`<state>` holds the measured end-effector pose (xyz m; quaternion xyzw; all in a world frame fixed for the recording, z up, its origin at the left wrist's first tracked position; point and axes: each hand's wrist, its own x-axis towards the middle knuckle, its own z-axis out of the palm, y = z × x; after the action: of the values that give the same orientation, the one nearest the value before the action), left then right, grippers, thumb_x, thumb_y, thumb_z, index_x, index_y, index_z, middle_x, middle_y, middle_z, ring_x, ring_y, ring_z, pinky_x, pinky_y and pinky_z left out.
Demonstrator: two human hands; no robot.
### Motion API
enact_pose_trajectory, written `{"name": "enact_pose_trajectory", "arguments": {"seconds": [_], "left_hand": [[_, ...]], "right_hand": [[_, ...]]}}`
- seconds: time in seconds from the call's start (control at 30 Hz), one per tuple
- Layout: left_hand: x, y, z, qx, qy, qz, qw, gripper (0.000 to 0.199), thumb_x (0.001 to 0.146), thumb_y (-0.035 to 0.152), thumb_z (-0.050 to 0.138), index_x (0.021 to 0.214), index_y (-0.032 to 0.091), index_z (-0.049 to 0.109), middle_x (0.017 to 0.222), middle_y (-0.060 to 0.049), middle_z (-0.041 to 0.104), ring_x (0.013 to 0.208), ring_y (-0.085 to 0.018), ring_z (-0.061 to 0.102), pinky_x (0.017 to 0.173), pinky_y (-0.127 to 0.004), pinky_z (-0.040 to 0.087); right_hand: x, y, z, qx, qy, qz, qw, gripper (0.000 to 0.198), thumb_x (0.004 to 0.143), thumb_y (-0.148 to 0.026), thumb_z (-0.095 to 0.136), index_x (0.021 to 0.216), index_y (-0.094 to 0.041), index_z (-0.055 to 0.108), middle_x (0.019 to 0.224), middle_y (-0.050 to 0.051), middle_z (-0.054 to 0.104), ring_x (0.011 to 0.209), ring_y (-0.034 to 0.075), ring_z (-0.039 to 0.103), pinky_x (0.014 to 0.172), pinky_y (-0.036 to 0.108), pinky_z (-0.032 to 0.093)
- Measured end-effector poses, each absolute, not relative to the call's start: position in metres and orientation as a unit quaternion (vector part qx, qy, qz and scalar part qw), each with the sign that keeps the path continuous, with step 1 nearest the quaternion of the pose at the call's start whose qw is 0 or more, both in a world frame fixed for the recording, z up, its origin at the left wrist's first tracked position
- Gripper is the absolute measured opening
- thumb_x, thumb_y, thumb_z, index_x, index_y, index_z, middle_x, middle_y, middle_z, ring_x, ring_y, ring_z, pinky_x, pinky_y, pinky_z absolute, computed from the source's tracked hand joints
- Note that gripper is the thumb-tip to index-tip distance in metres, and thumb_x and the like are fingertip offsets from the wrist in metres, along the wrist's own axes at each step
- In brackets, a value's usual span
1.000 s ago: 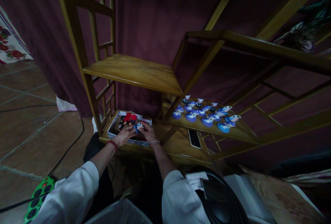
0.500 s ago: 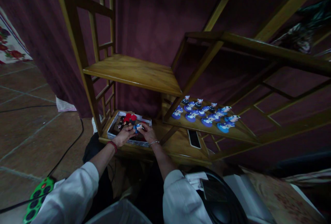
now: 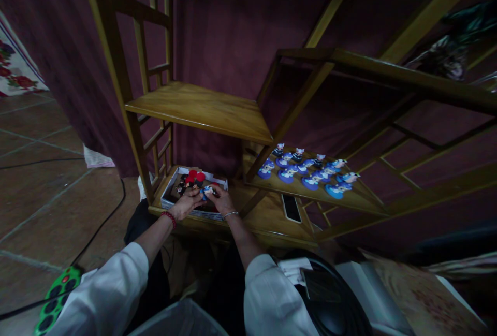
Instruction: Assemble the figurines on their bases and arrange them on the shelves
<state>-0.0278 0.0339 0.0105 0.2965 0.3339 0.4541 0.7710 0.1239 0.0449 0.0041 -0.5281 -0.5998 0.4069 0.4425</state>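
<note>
Over the right part of a shallow white box [image 3: 169,197], a small blue and white figurine [image 3: 208,190] is held between my two hands. My left hand [image 3: 187,205], with a red bead bracelet at the wrist, is closed on its left side. From the right, my right hand [image 3: 222,201] grips it with bent fingers. Its underside is hidden by the fingers. Inside the box, dark figurines [image 3: 181,185] and red round pieces [image 3: 196,175] lie to the left of and behind my hands.
Several blue-based figurines [image 3: 288,173] stand in rows on the shelf to the right, with dark-based ones [image 3: 298,155] behind. A phone [image 3: 291,208] lies on the lower board. Above the box juts a wooden shelf [image 3: 202,108]. A green object with a cable [image 3: 58,294] is at lower left.
Both hands stay on the figurine over the box, with only a very slight shift of the right wrist. Nothing else has visibly moved.
</note>
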Motion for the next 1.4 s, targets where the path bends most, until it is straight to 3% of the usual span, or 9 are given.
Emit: {"name": "enact_pose_trajectory", "arguments": {"seconds": [0.57, 1.0, 1.4], "left_hand": [[-0.028, 0.034, 0.011, 0.286, 0.352, 0.449, 0.77, 0.009, 0.07, 0.01, 0.061, 0.078, 0.012, 0.063, 0.086, -0.005, 0.063, 0.087, -0.014, 0.057, 0.09, -0.036, 0.043], [-0.029, 0.035, 0.007, 0.284, 0.34, 0.456, 0.772, 0.015, 0.07, 0.007, 0.06, 0.083, 0.013, 0.064, 0.088, -0.004, 0.063, 0.082, -0.012, 0.058, 0.089, -0.035, 0.043], [-0.027, 0.034, 0.007, 0.312, 0.338, 0.463, 0.758, 0.022, 0.065, 0.011, 0.065, 0.088, 0.013, 0.064, 0.092, -0.005, 0.064, 0.09, -0.016, 0.057, 0.088, -0.036, 0.043]], "right_hand": [[0.126, 0.05, -0.003, -0.512, -0.596, 0.433, 0.442, 0.031, 0.061, -0.029, 0.063, 0.092, -0.025, 0.064, 0.082, -0.002, 0.065, 0.076, 0.014, 0.058, 0.077, 0.028, 0.045], [0.125, 0.048, 0.002, -0.512, -0.621, 0.408, 0.431, 0.028, 0.064, -0.028, 0.061, 0.092, -0.024, 0.063, 0.084, -0.002, 0.064, 0.076, 0.014, 0.058, 0.076, 0.027, 0.046], [0.118, 0.043, 0.001, -0.556, -0.609, 0.366, 0.432, 0.028, 0.065, -0.03, 0.059, 0.091, -0.023, 0.06, 0.078, -0.002, 0.065, 0.071, 0.013, 0.059, 0.069, 0.026, 0.048]]}}
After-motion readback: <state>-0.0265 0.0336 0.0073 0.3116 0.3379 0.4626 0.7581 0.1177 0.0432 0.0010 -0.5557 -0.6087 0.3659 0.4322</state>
